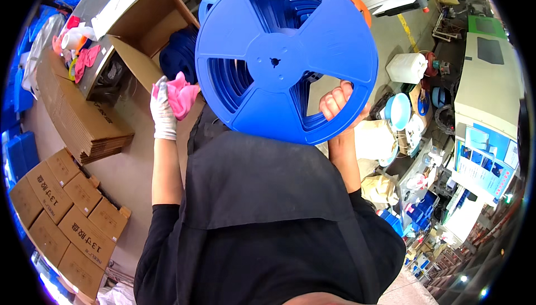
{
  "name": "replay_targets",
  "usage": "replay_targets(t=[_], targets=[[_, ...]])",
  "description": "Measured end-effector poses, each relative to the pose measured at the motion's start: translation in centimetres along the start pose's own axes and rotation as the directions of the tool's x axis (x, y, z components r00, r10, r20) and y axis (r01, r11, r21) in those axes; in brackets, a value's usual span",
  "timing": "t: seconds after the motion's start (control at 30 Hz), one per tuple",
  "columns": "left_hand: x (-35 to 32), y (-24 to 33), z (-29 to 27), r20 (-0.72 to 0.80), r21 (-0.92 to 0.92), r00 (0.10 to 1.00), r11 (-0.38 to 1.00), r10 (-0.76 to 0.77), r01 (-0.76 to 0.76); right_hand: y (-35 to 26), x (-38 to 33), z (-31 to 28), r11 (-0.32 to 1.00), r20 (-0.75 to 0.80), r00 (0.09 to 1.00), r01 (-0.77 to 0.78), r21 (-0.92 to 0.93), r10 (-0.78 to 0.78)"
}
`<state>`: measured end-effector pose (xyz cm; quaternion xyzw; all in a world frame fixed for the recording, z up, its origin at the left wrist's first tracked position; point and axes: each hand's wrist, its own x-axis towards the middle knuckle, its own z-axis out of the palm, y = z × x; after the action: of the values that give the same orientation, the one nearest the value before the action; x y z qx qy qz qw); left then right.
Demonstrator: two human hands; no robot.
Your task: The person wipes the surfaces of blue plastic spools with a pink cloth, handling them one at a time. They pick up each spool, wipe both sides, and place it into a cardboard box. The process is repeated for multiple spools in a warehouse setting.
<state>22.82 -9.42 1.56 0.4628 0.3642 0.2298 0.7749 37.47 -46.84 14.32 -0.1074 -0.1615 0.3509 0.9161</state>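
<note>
A large blue plastic reel (274, 109) faces me, with wedge-shaped openings and a small keyed hole in its centre. More blue reels show through the openings, lined up behind it. My right hand (336, 101), bare, is closed on the reel's lower right rim, its fingers coming through one opening; the thumb is hidden. To the left of the reel, my left hand (163, 109) wears a white glove and is closed on a crumpled pink cloth (180, 96). The cloth is close to the reel's left edge.
An open cardboard box (137, 45) with blue reels (180, 56) inside stands at the left. Flattened cartons (89, 121) and stacked closed boxes (70, 221) are further left. Orange reels (357, 6) lie behind. A white jug (406, 68) and a pale machine (488, 82) are at the right.
</note>
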Motion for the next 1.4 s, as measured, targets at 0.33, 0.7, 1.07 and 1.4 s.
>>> replay_targets(t=[0.33,0.7,1.07,1.4], targets=[[-0.6,4.3,3.8,0.349,0.447,0.809,0.674,0.474,-0.588,2.5,-1.0,-0.6,0.985,-0.076,0.988,0.142,0.095,-0.135],[0.9,10.6,3.3,0.985,0.171,0.172,-0.16,0.009,-0.972,7.4,2.1,1.2,0.986,-0.122,0.985,0.136,0.092,-0.124],[3.4,12.4,1.3,0.99,0.14,0.142,-0.161,0.003,-0.977,9.1,4.2,2.7,0.991,-0.179,0.976,0.115,-0.063,-0.124],[4.7,11.8,-0.2,0.963,0.224,0.254,0.256,0.089,-0.94,9.9,8.6,5.0,0.943,-0.463,0.864,0.036,-0.331,-0.196]])
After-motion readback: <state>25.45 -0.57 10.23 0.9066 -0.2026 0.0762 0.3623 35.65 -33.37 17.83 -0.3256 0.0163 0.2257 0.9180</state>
